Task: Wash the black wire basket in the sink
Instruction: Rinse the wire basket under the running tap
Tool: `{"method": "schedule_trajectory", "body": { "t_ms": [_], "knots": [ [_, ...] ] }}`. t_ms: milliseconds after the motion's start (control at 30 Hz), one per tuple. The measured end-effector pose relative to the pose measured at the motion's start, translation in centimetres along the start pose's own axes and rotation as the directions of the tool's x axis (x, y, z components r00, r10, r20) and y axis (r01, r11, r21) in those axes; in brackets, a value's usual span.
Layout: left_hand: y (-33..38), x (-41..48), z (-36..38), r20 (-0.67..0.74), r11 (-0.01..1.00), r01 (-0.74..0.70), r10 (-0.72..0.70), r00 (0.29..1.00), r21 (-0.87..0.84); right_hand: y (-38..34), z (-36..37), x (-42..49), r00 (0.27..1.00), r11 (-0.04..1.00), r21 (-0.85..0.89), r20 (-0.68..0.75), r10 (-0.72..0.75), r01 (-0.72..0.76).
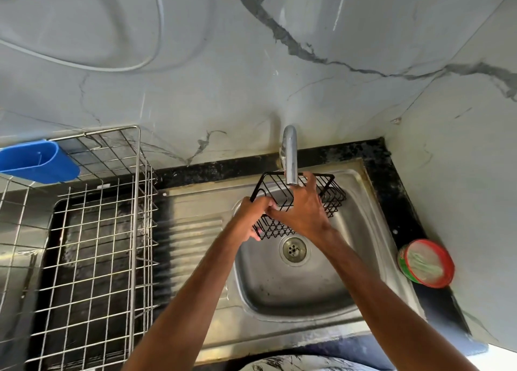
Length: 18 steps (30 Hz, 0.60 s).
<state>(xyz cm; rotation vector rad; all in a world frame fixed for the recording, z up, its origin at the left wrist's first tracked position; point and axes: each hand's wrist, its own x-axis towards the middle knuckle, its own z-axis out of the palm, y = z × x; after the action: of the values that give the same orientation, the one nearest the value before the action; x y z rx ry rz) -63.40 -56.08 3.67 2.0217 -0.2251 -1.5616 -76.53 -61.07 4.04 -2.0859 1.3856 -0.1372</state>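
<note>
We hold the black wire basket (333,200) above the sink (279,295), just under the tap (290,158).
Our left hand (253,217) curls round its left end; our right hand (303,212) lies across its front, fingers spread over the wires.

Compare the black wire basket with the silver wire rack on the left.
The black wire basket is small, the silver wire rack far larger. The basket has fine diagonal mesh, the rack a wide square grid. The left hand grips the basket over the sink; the rack stands beside it. Both are wirework.
</note>
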Motion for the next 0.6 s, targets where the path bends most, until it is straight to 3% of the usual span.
{"method": "schedule_trajectory", "body": {
  "t_ms": [100, 233, 467, 600],
  "knots": [
    [0.0, 0.0, 0.3, 0.030, 1.000, 0.016, -0.016, 0.999, 0.003, 0.3, 0.9, -1.1, 0.985, 0.977, -0.129, 0.025, -0.168, 0.170],
    [0.1, 0.0, 0.1, 0.018, 0.999, 0.033, -0.033, 0.999, 0.027, 0.6, 1.7, -2.2, 0.924, 0.917, -0.133, 0.132, -0.360, 0.376],
    [0.2, 0.0, -1.3, 0.003, 0.994, 0.069, -0.070, 0.998, 0.081, 4.4, -0.4, 0.4, 0.963, 0.989, -0.063, 0.243, -0.116, 0.135],
    [0.1, 0.2, -1.7, 0.002, 0.995, 0.066, -0.066, 0.998, 0.078, 0.4, -0.2, -0.7, 0.937, 0.968, -0.004, 0.252, -0.242, 0.251]
  ]
}}
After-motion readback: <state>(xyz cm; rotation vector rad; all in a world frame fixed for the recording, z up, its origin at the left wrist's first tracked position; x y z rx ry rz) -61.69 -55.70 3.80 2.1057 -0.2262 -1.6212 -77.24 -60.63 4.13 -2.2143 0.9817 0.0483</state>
